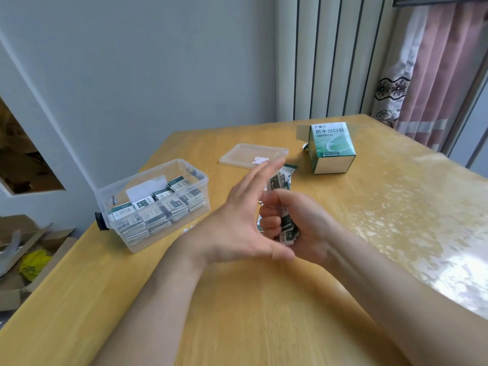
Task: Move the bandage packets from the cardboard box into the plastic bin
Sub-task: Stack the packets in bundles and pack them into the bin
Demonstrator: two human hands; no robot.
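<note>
Bin (151, 170) well stocked — we judge task far along. Right hand (303, 228) grips packets (280, 180), held between box (331, 146) and bin; left hand (237, 217) flat, fingers straight, beside them. Box interior hidden — remainder unknown.

Green-and-white cardboard box (331, 147) upper right; dark green, white-printed packets (158, 215) in clear bin (126, 180); yellow-tan wood-grain worktop (237, 313); pink, floral-trimmed curtain (443, 75).

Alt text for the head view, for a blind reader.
The right hand grips a bunch of bandage packets above the table, the open left hand beside it. A clear plastic bin holding packets stands at left; a clear lid and the green cardboard box sit farther back.
</note>
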